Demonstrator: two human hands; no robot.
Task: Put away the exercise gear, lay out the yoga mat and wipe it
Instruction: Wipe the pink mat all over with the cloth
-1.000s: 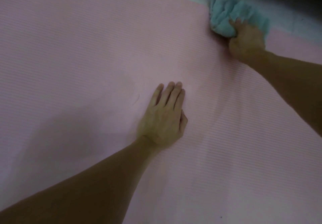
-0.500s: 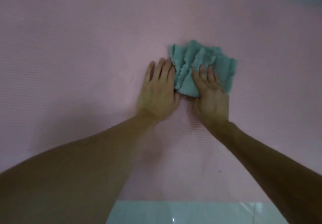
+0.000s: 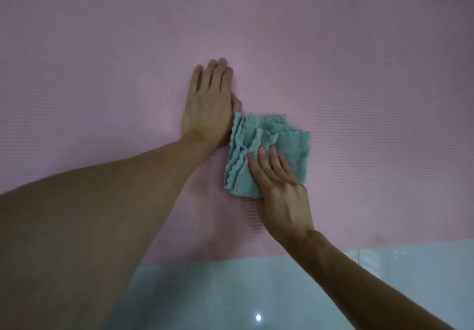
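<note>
A pink ribbed yoga mat [image 3: 359, 73] lies flat and fills most of the view. My left hand [image 3: 209, 106] rests palm down on it, fingers straight and together. Just to its right a folded teal cloth [image 3: 277, 134] lies on the mat, its left edge touching my left wrist. My right hand [image 3: 279, 191] presses on the cloth's near half with straight fingers, covering its lower right corner.
The mat's near edge [image 3: 333, 246] runs across the bottom of the view. Below it is glossy pale tiled floor [image 3: 230, 291] with a light reflection.
My right hand has dragged the cloth from the mat's far right edge toward me, down past my left hand. The left hand stays flat on the mat; the near floor has come into view.
</note>
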